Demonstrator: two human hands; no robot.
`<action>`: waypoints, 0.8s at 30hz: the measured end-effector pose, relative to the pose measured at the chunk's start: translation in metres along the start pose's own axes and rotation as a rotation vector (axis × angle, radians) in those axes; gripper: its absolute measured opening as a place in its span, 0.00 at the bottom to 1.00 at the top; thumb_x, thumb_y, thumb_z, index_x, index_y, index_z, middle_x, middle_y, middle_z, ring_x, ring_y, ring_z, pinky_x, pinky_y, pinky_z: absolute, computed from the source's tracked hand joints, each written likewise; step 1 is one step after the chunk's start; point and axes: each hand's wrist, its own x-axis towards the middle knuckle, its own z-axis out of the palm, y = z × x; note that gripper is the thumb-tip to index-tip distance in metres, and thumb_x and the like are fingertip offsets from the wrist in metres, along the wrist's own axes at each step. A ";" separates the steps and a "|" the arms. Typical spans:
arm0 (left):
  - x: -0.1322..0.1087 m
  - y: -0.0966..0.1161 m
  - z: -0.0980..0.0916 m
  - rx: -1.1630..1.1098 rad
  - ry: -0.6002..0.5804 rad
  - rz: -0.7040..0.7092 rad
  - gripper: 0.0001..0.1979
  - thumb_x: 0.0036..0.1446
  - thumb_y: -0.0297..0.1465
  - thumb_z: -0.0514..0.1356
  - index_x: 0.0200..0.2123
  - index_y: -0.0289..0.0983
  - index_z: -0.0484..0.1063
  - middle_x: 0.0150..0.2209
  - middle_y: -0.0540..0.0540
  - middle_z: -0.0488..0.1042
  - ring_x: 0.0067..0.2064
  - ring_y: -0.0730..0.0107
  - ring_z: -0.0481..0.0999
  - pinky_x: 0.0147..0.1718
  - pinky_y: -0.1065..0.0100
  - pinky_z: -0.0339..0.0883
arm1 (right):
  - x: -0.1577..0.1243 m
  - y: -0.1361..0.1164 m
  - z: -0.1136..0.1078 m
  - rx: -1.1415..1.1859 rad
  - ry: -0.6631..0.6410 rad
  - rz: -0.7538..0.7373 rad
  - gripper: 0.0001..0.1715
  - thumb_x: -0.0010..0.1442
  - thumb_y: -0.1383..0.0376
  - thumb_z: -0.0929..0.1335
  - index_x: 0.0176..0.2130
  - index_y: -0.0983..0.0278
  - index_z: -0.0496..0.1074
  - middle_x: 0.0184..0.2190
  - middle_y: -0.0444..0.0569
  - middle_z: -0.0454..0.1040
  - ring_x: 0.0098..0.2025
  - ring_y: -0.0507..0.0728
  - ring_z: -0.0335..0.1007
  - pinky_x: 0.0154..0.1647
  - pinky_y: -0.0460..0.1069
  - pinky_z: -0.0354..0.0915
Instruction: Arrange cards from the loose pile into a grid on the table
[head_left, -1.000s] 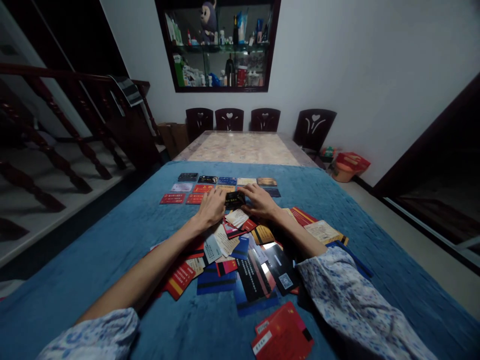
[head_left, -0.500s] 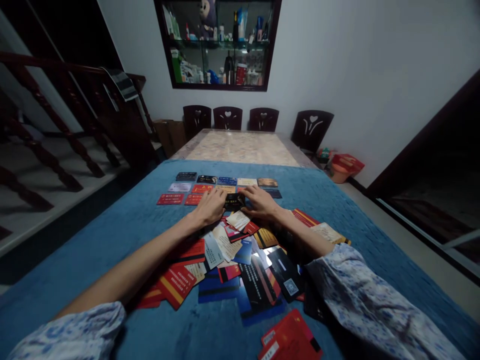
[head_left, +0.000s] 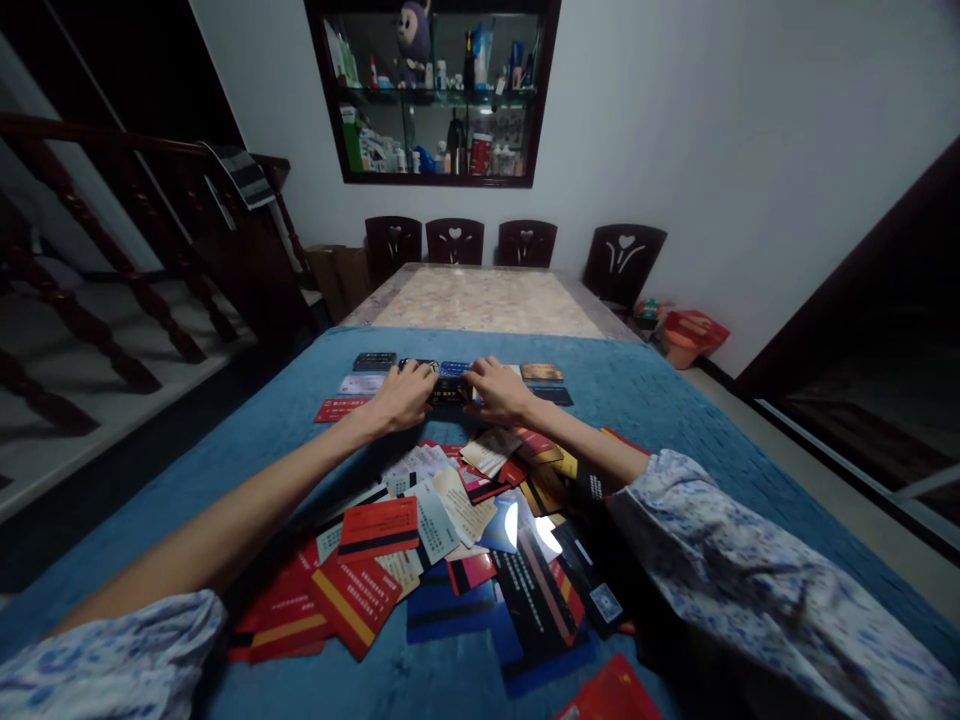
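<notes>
A black card [head_left: 452, 391] with gold print is held level between my two hands, over the rows of laid-out cards. My left hand [head_left: 407, 396] pinches its left end, and my right hand [head_left: 498, 391] grips its right end. Around them lie a dark card [head_left: 375, 361], a blue card [head_left: 454, 369], a lavender card [head_left: 361, 385], a red card [head_left: 339, 409], a copper-coloured card [head_left: 541, 371] and a navy card [head_left: 553, 396]. My hands hide other cards in the middle. Nearer me spreads a loose heap of overlapping cards [head_left: 379, 527].
A blue cloth [head_left: 292, 460] covers the near part of the table; its bare stone-patterned top [head_left: 480, 300] shows beyond. Dark chairs [head_left: 454, 243] stand at the far end. A stair railing [head_left: 120, 200] is on the left, a red bag [head_left: 694, 330] on the floor at right.
Both hands have carried the black card forward and slightly left, away from the loose heap and over the rows. The view has shifted a little.
</notes>
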 end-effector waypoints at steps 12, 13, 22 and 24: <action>0.027 -0.048 0.003 0.017 -0.023 -0.018 0.20 0.61 0.37 0.59 0.55 0.39 0.69 0.56 0.35 0.70 0.58 0.45 0.64 0.53 0.47 0.63 | 0.051 -0.004 -0.006 -0.025 -0.002 0.024 0.30 0.62 0.55 0.69 0.59 0.66 0.68 0.57 0.62 0.66 0.58 0.67 0.59 0.50 0.56 0.66; 0.030 -0.052 0.004 0.017 -0.027 -0.022 0.20 0.61 0.37 0.59 0.55 0.38 0.69 0.56 0.35 0.70 0.58 0.45 0.64 0.53 0.47 0.63 | 0.055 -0.004 -0.006 -0.026 -0.002 0.030 0.30 0.62 0.55 0.69 0.59 0.66 0.68 0.57 0.62 0.66 0.58 0.67 0.59 0.50 0.56 0.66; 0.050 -0.078 0.006 0.018 -0.083 -0.065 0.20 0.55 0.29 0.58 0.53 0.38 0.72 0.56 0.36 0.70 0.59 0.45 0.62 0.52 0.47 0.63 | 0.090 -0.003 0.005 0.026 -0.032 0.056 0.26 0.61 0.58 0.68 0.56 0.65 0.71 0.59 0.62 0.67 0.59 0.69 0.59 0.51 0.59 0.68; 0.056 -0.084 0.010 -0.010 -0.090 -0.069 0.21 0.54 0.30 0.59 0.52 0.38 0.72 0.56 0.37 0.70 0.59 0.44 0.62 0.53 0.46 0.63 | 0.098 -0.002 0.008 0.035 -0.046 0.064 0.26 0.61 0.58 0.67 0.56 0.66 0.71 0.58 0.62 0.67 0.59 0.69 0.59 0.51 0.59 0.68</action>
